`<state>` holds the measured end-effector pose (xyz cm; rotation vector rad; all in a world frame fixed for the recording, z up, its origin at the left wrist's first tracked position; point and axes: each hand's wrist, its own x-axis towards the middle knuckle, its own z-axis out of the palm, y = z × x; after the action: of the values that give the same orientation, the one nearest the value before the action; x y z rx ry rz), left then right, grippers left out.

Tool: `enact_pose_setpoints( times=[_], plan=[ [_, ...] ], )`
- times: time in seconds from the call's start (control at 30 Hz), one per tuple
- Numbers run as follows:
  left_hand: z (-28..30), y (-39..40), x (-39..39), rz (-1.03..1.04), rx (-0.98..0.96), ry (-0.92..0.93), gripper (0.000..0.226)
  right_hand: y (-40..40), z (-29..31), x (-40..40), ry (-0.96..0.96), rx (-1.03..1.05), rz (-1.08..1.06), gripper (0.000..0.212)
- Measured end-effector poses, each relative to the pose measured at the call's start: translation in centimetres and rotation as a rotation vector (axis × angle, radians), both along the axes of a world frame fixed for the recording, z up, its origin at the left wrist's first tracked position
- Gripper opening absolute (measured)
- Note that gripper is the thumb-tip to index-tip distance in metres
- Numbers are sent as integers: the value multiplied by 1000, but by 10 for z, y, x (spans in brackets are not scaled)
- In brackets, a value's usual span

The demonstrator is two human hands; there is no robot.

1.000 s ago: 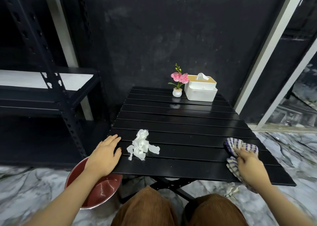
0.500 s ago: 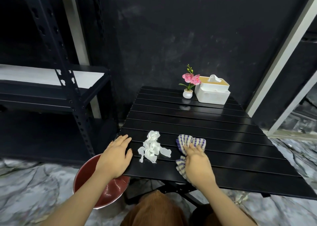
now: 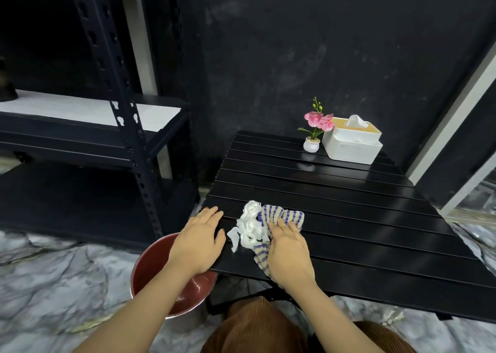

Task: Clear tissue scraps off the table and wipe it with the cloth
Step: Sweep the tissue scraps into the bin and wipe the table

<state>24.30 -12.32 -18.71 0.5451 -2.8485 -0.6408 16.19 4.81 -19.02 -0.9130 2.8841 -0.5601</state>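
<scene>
A black slatted table (image 3: 349, 218) is carrying everything, its glossy slats running side to side and catching soft reflections. Near the table's front left corner, a crumpled white tissue scrap (image 3: 248, 226) is lying in a ragged, twisted heap, its long axis running roughly from the table's far side toward the near edge, with a thin tail trailing off at the near end. A striped cloth (image 3: 284, 217), blue on pale and ribbed in texture, is bunching against the scrap's right side and touching it. The right hand (image 3: 288, 248) is pressing flat on the cloth, fingers together, covering its middle; a strip of it is showing beneath the palm. The left hand (image 3: 200, 241) is resting palm down at the table's left edge, fingers slightly spread and gripping nothing. Below that corner a round red metal bowl (image 3: 150, 269) is sitting on the marbled floor, partly hidden by the forearm. At the table's far edge a small potted pink orchid (image 3: 312, 143) is standing just beside a white rectangular tissue box (image 3: 351, 148).
</scene>
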Motion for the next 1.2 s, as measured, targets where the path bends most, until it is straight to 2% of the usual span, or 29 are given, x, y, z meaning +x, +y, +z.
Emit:
enact_pose_setpoints(
  times=[0.23,0.57,0.83,0.93,1.1,1.2],
  plan=[
    [9,-17,3,11,131,17,52,-23,7,10,-38,-29,25,54],
    [32,-78,39,132,59,-37,57,-97,14,40,-116,-52,128,57],
    [30,-95,56,197,64,-60,57,-152,14,59,-193,-153,268,53],
    [30,-98,58,208,66,-62,57,-158,16,59,-308,-336,248,43],
    [31,-92,49,224,84,-27,54,-138,30,43,-502,-749,-67,33],
    [29,-75,36,178,84,-1,54,-111,36,28,-462,-850,-196,33]
  ],
)
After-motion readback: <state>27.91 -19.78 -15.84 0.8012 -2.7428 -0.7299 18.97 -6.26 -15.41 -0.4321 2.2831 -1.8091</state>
